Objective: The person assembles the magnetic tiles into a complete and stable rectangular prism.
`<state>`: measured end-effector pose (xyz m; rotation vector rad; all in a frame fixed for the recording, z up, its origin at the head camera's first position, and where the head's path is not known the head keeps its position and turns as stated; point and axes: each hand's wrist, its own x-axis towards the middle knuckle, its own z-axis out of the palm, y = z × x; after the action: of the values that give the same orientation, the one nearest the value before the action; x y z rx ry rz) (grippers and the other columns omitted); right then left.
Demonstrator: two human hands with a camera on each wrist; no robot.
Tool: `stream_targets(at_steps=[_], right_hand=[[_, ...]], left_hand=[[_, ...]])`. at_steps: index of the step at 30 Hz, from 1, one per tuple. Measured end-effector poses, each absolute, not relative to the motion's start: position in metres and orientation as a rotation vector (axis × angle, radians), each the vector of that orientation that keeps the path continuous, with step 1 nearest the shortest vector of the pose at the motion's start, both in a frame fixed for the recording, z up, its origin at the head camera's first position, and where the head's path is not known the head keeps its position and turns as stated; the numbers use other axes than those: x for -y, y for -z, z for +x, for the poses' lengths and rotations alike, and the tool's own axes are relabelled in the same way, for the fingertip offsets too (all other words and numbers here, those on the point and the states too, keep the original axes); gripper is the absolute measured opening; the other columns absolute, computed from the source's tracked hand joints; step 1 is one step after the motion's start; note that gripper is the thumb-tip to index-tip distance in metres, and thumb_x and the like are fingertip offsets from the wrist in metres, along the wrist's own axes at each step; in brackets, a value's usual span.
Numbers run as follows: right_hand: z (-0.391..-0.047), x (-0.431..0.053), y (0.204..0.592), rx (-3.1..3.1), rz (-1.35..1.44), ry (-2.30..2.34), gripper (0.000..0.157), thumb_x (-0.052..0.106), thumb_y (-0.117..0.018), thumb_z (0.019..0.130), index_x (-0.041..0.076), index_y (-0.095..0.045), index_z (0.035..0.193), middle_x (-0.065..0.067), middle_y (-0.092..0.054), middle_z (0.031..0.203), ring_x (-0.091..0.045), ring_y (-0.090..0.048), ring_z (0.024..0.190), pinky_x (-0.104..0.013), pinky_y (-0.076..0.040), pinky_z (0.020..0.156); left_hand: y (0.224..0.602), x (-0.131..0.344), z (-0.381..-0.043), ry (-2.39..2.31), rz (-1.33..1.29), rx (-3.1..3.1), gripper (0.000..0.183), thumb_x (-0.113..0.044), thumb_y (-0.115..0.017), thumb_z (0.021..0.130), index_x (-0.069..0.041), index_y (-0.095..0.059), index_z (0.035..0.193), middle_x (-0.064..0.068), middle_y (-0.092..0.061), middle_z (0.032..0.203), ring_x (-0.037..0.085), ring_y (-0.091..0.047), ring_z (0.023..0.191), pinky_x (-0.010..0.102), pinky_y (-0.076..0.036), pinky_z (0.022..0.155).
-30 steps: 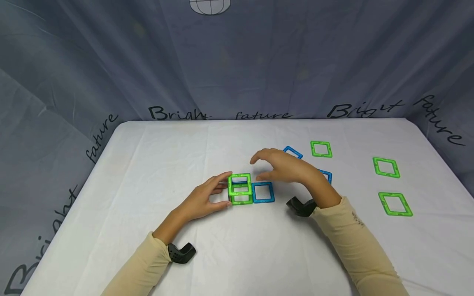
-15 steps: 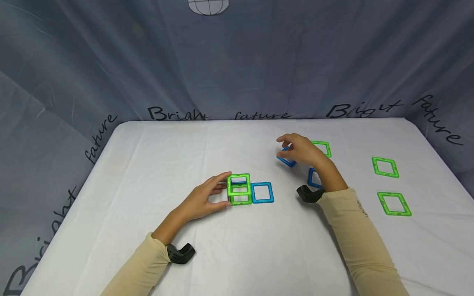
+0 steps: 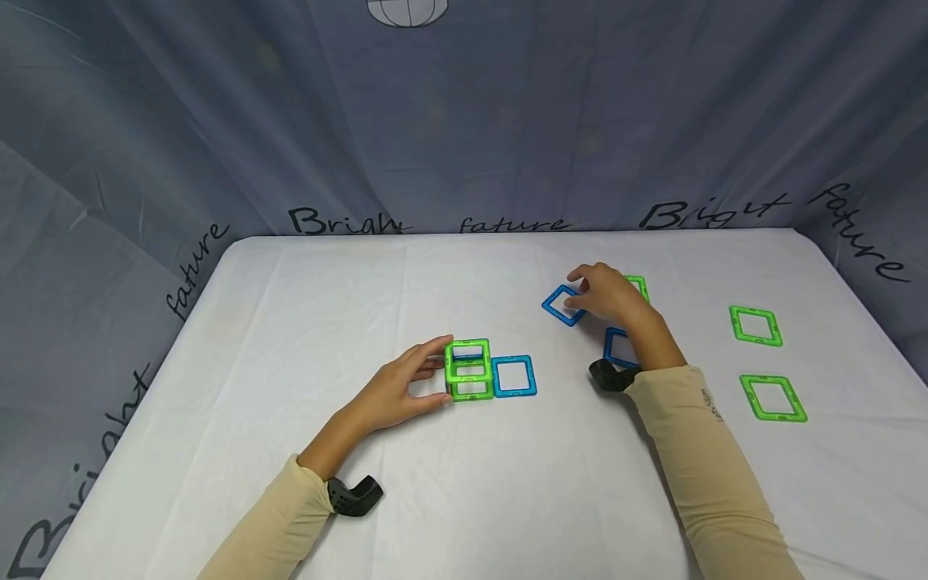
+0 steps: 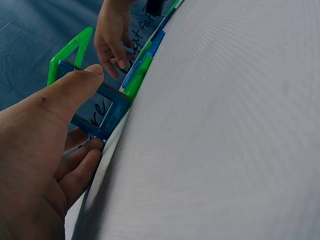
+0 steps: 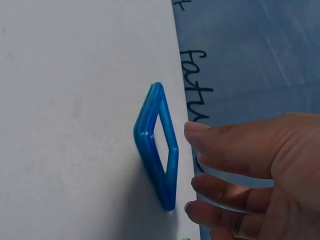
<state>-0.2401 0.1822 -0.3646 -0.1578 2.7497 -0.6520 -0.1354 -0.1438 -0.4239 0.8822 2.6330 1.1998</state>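
- The loose blue tile (image 3: 557, 315) is on the white table (image 3: 464, 491), toward the far side and right of centre; it is square, so no side is longer, and its corners point away, near, left and right.
- The right hand (image 3: 611, 296) is beside its right corner, thumb and fingers parted and slightly bent; the right wrist view shows a gap to the tile, nothing gripped.
- The left hand (image 3: 395, 388) pinches the green-and-blue tile box (image 3: 469, 379) between thumb and fingers, from the left; the box sits nearly square to the far table edge.
- A flat blue tile (image 3: 515, 393) adjoins the box's right side.
- The right hand partly hides a far green tile (image 3: 644, 291); its black wrist device (image 3: 612, 375) overlaps another blue tile (image 3: 610, 345).
- Two green tiles (image 3: 754, 312) (image 3: 773, 416) lie farther right, well apart.
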Motion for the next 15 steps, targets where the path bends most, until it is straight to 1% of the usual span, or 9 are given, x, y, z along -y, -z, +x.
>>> stream_targets(at_steps=[4,8,14,15], right_hand=[[-0.2416,-0.1851,0.3666,-2.756,-0.125,0.641,0.049,0.018,-0.062,0.086,-0.002,-0.046,0.128,-0.026,-0.051,0.113,-0.037,-0.05,0.102,-0.05,-0.046,0.088],[-0.2428,-0.1882,0.3696,-2.766,-0.129,0.614,0.05,0.019,-0.062,0.085,-0.003,-0.047,0.127,-0.026,-0.052,0.112,-0.037,-0.05,0.102,-0.051,-0.045,0.089],[-0.2431,-0.191,0.3738,-2.777,-0.161,0.583,0.047,0.017,-0.061,0.085,-0.005,-0.048,0.125,-0.028,-0.053,0.114,-0.039,-0.05,0.105,-0.053,-0.044,0.091],[-0.2429,-0.1913,0.374,-2.775,-0.161,0.581,0.047,0.017,-0.061,0.085,-0.005,-0.048,0.125,-0.028,-0.053,0.115,-0.039,-0.05,0.106,-0.053,-0.044,0.091]], left_hand=[[0.4234,0.1438,-0.1354,-1.2,0.872,-2.627,0.076,-0.031,-0.07,0.08,-0.028,-0.027,0.143,0.002,-0.049,0.13,0.015,-0.056,0.113,0.028,-0.048,0.094],[0.4228,0.1437,-0.1356,-1.205,0.872,-2.623,0.076,-0.032,-0.07,0.08,-0.027,-0.027,0.143,0.002,-0.049,0.129,0.014,-0.055,0.113,0.027,-0.048,0.094],[0.4227,0.1437,-0.1353,-1.209,0.869,-2.618,0.076,-0.032,-0.069,0.08,-0.032,-0.026,0.142,0.002,-0.049,0.129,0.014,-0.055,0.113,0.027,-0.048,0.095],[0.4228,0.1435,-0.1353,-1.21,0.871,-2.618,0.076,-0.031,-0.069,0.08,-0.03,-0.026,0.142,0.002,-0.049,0.129,0.014,-0.055,0.113,0.027,-0.048,0.095]])
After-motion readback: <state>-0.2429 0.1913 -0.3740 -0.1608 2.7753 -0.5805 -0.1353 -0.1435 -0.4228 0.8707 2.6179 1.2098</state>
